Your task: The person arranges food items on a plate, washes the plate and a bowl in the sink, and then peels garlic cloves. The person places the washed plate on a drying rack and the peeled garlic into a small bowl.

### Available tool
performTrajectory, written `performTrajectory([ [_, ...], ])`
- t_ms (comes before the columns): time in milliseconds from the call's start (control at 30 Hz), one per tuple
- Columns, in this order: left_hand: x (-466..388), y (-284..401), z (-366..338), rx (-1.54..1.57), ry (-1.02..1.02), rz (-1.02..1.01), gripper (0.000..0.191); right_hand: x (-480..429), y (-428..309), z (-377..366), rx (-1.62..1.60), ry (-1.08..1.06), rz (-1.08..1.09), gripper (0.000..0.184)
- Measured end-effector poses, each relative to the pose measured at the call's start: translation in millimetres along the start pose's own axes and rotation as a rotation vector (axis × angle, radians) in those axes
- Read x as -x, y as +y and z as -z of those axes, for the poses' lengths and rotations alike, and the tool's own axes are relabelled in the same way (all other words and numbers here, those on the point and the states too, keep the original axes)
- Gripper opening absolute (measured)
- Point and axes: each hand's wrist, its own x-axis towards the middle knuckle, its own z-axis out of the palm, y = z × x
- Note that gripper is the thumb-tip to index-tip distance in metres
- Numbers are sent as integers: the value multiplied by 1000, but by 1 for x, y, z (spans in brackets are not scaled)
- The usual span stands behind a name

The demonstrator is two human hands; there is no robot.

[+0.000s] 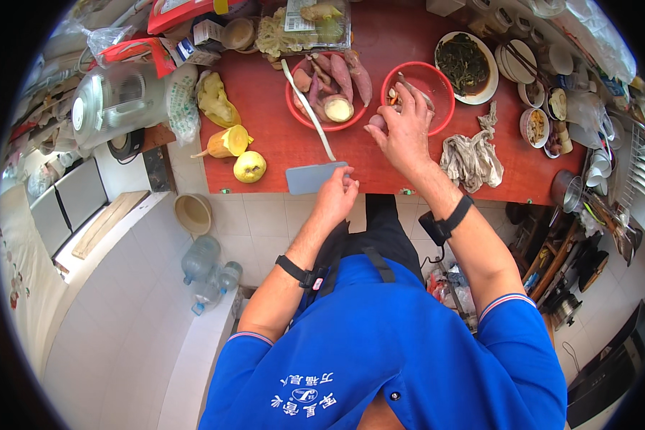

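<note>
My left hand (pixel 337 194) is at the front table edge, its fingertips at the right corner of a flat grey-blue rectangular object (pixel 310 178), perhaps a smartphone; whether it grips it is unclear. My right hand (pixel 406 131) is over the left rim of a red plastic basket (pixel 445 115), thumb and fingers around a small pinkish root or bulb (pixel 377 121). Inside that basket are a long root (pixel 415 88) and small orange and white pieces. Another red basket (pixel 330 128) holds several purple-skinned sweet potatoes (pixel 341 76) and a cut pale piece (pixel 338 109). A white strip (pixel 307 110) crosses its left side.
A plate of dark leafy greens (pixel 462 64) and a crumpled cloth (pixel 470 158) are at the right, with bowls (pixel 534 128) beyond. At the left are a cut yellow squash (pixel 228 141), a round yellow-green fruit (pixel 250 166) and a large clear container (pixel 121 105). A clear produce box (pixel 322 37) stands behind.
</note>
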Motion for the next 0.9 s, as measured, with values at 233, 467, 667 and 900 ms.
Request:
performTrajectory([
  [233,2,-13,10,-18,-9,-3,40,-43,-46,-21,-132,164,116,42],
  [467,5,-25,15,-35,-13,2,39,-55,-39,-41,-98,189,122,46],
  [667,5,-21,14,-43,-68,62,42,-30,75,2,155,39,-194,40],
  [900,6,-8,1,-79,-65,70,40,-31,127,-15,311,-307,-150,32],
])
